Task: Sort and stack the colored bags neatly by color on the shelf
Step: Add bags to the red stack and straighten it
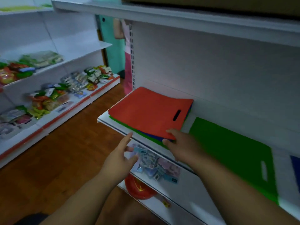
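The white shelf (113, 123) runs from its left end corner away to the right, its back panel rising behind it and one more board overhead, with a broad stretch of open air between the two. On it lie two groups of bags: one lone green bag (235, 153) flat to the right, with bare white board on its near-left side, and one mixed pile at the left end, topped by one red bag (146, 114) with a slot handle; under it show edges of at least one blue bag (155, 137) and one more green one, the exact count hidden. A sliver of another blue piece (295, 169) shows at the far right edge. The right hand (180, 146) pinches the pile's near corner, thumb on the red bag and fingers beneath. The left hand (121, 155) hovers just off the shelf's front lip, fingers loosely spread, holding nothing. Below, a lower board carries small packets (155, 164).
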The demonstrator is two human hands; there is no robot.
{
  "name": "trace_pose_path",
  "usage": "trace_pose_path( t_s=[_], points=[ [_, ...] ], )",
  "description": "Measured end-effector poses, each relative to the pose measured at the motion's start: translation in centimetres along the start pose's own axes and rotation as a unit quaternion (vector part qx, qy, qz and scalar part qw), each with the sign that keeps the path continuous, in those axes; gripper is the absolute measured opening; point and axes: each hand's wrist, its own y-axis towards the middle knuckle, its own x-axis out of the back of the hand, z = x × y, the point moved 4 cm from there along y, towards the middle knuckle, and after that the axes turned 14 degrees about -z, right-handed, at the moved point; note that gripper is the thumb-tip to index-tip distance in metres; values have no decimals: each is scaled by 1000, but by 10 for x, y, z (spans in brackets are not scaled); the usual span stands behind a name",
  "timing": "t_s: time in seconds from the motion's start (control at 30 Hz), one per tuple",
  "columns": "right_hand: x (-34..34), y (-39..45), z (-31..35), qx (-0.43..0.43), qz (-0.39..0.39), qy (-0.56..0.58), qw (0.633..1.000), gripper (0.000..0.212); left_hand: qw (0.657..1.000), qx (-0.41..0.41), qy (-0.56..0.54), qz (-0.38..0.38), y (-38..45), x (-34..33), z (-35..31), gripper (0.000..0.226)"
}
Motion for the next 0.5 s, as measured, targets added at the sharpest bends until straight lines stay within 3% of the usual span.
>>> trace_pose_path(
  t_s=[0.1,0.23,0.3,0.4,0.5],
  points=[
    [9,-9,7,-65,-121,-35,990,22,975,115,-183,56,35,10,13,73],
    [13,-31,21,-46,-268,-22,962,16,932,188,-310,20,74,23,33,54],
    [16,-48,26,-19,-329,-10,944,28,943,163,-290,25,84,27,39,43],
    [27,-71,26,-16,-382,-20,924,38,976,58,-205,53,80,26,30,30],
    [44,-91,20,-42,-418,-31,907,38,979,-50,-165,114,63,12,10,26]
  ],
)
